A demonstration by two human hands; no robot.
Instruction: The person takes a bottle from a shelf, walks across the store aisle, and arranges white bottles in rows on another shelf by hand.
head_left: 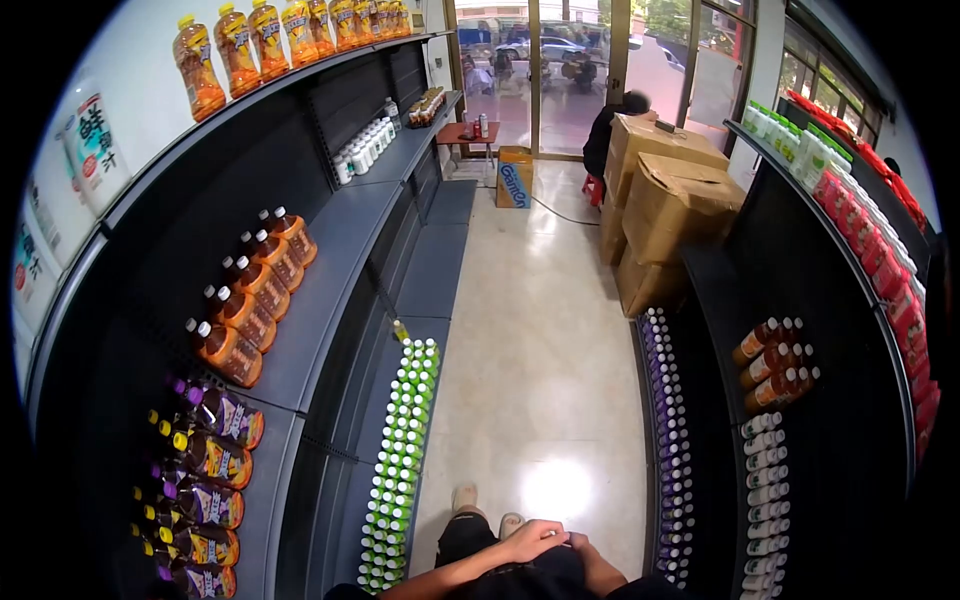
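Observation:
My left hand is in front of my body at the bottom of the head view, its fingers bent and pressed together. Close against it on the right is my right hand, also curled, with its fingertips partly hidden. What is between the fingers, if anything, is too small to make out. Dark clothing lies just below both hands. To their left, rows of white-capped bottles with green labels stand on the lowest shelf.
Shelves with juice bottles line the left side. Purple-labelled bottles and more drinks fill the right. Cardboard boxes are stacked ahead, beside a seated person. A cable crosses the tiled floor.

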